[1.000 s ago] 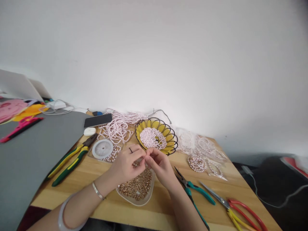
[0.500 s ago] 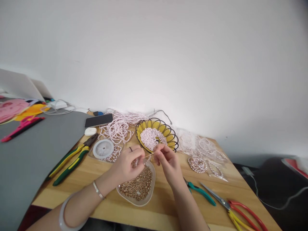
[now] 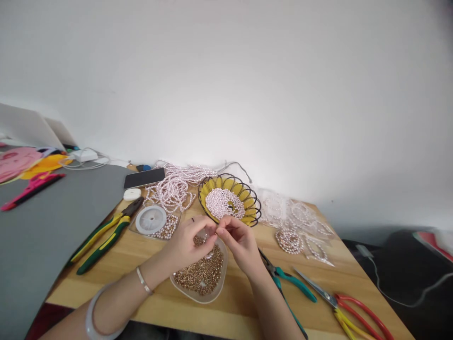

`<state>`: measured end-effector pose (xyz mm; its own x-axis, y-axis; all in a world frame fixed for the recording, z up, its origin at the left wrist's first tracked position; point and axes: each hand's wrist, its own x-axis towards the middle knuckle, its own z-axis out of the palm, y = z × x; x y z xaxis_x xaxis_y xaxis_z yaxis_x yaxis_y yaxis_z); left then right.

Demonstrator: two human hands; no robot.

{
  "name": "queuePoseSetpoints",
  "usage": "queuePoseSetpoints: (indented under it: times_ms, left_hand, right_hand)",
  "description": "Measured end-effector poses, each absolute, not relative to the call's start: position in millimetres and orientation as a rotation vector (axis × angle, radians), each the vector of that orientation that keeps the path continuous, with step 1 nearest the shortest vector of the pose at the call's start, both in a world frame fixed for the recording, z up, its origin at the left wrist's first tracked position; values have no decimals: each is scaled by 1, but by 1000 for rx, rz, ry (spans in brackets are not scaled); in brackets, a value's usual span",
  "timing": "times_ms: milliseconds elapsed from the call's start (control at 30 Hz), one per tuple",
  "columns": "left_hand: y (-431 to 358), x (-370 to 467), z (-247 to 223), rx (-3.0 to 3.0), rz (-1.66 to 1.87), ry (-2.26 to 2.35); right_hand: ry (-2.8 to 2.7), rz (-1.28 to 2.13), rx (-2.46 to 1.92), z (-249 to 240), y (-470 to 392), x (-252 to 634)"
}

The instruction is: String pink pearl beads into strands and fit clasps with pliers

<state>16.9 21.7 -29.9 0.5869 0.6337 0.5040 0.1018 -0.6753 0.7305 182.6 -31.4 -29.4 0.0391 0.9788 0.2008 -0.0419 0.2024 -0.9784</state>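
Observation:
My left hand [image 3: 193, 241] is closed in a pinch above a pale tray [image 3: 222, 278] of small gold beads [image 3: 200, 276]. Its fingertips meet those of my right hand [image 3: 239, 241], also pinched, just over the tray's far edge. Between the fingertips is a tiny gold-coloured bit, and a thin thread shows by my right fingers. Part of a string of pale beads hangs below my left fingers. Behind the hands stands a yellow basket with black wire loops [image 3: 249, 198], holding pale pink beads [image 3: 221, 200].
Green-yellow pliers [image 3: 109, 236], a white spool [image 3: 151, 220], a phone [image 3: 144, 178] and pink bead strands [image 3: 173, 191] lie left. On the right are bagged bead bracelets [image 3: 300, 215], a bead coil [image 3: 289, 240], teal pliers [image 3: 293, 283] and red-yellow scissors [image 3: 336, 302].
My right hand has moved left, so both hands' fingertips now meet where a gap with thread was visible. More of the teal pliers shows beside my right forearm.

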Motion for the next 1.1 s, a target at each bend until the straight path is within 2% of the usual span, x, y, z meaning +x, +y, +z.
queuePoseSetpoints:
  times_ms: [533,1100]
  left_hand:
    - [23,17,-30,2126,1068,624]
    - [27,16,-33,2028,908,700]
  right_hand:
    - [-1291,940,-1110,-35,-36,178]
    - [-1314,812,-1123,-34,-34,188]
